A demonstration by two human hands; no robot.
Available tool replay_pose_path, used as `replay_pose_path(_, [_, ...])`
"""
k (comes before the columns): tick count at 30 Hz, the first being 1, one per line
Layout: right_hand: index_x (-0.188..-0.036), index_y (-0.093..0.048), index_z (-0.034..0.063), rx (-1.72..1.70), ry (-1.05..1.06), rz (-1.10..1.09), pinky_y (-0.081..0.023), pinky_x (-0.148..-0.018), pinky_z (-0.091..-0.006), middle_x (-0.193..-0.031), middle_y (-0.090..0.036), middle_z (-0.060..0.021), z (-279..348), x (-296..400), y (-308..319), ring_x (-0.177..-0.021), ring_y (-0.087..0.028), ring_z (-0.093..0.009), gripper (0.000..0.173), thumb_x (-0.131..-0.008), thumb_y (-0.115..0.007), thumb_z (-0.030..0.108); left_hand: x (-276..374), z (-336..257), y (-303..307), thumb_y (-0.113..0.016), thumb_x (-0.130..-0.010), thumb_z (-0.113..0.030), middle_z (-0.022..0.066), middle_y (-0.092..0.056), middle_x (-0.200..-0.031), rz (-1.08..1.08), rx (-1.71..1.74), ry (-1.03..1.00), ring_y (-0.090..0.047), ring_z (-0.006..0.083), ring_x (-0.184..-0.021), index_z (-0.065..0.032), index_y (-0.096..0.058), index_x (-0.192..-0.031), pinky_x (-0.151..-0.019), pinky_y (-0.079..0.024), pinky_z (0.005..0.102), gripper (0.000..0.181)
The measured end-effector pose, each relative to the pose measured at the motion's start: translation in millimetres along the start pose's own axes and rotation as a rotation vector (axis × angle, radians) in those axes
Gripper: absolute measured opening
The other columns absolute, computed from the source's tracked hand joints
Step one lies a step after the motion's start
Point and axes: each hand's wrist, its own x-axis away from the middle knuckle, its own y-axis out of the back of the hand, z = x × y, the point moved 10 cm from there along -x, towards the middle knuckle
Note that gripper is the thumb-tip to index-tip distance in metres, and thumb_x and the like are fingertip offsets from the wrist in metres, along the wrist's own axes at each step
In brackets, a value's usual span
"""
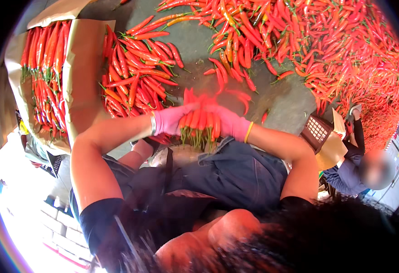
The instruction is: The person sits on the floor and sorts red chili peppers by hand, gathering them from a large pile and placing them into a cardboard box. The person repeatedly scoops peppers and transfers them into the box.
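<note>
Between my two hands is a bunch of red chili peppers (197, 121), their green stems pointing down toward my lap. My left hand (173, 119), in a pink glove, grips the bunch from its left side. On the other side my right hand (232, 123), gloved in pink with a yellow cuff, closes around the same bunch. The pepper tips are blurred. Just beyond my left hand lies a loose heap of red chilies (134, 71). A paper-lined box (85, 68) at the left holds chilies laid in neat rows, stems all one way.
A large pile of red chilies (342, 51) spreads over the grey floor (192, 68) at the far right. Several stray peppers (233, 66) lie in front of me. At the right, another person (342, 177) sits beside a brown plastic crate (317, 131) and an open carton (330, 150).
</note>
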Motion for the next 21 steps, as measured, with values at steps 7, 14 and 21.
replay_pose_path(7, [-0.124, -0.059, 0.0015, -0.141, -0.140, 0.014, -0.052, -0.095, -0.0451, -0.116, -0.068, -0.0151, -21, -30, 43, -0.104, -0.067, -0.029, 0.042, -0.102, -0.047, 0.035, -40, 33, 55, -0.050, -0.101, -0.050, 0.0088, -0.071, -0.115, 0.011, 0.280, 0.058, -0.070, 0.0226, -0.096, -0.0084, -0.063, -0.121, -0.085, -0.057, 0.0384, 0.048])
replay_pose_path(14, [-0.118, -0.061, 0.0023, -0.203, -0.081, -0.006, -0.056, -0.086, -0.0402, -0.108, -0.070, -0.0143, -28, -35, 48, -0.096, -0.069, -0.026, 0.033, -0.102, -0.053, 0.030, -32, 27, 48, -0.051, -0.102, -0.044, 0.0090, -0.072, -0.104, -0.024, 0.315, 0.113, -0.071, 0.0243, -0.091, -0.0067, -0.063, -0.117, -0.085, -0.057, 0.0405, 0.041])
replay_pose_path(21, [-0.131, -0.053, 0.0028, -0.025, -0.015, 0.008, -0.057, -0.089, -0.0384, -0.115, -0.067, -0.0143, -18, -41, 59, -0.102, -0.069, -0.024, 0.036, -0.101, -0.056, 0.022, -38, 28, 59, -0.050, -0.102, -0.048, 0.0121, -0.069, -0.114, -0.018, 0.181, -0.034, -0.069, 0.0248, -0.097, -0.0047, -0.059, -0.124, -0.087, -0.057, 0.0400, 0.049])
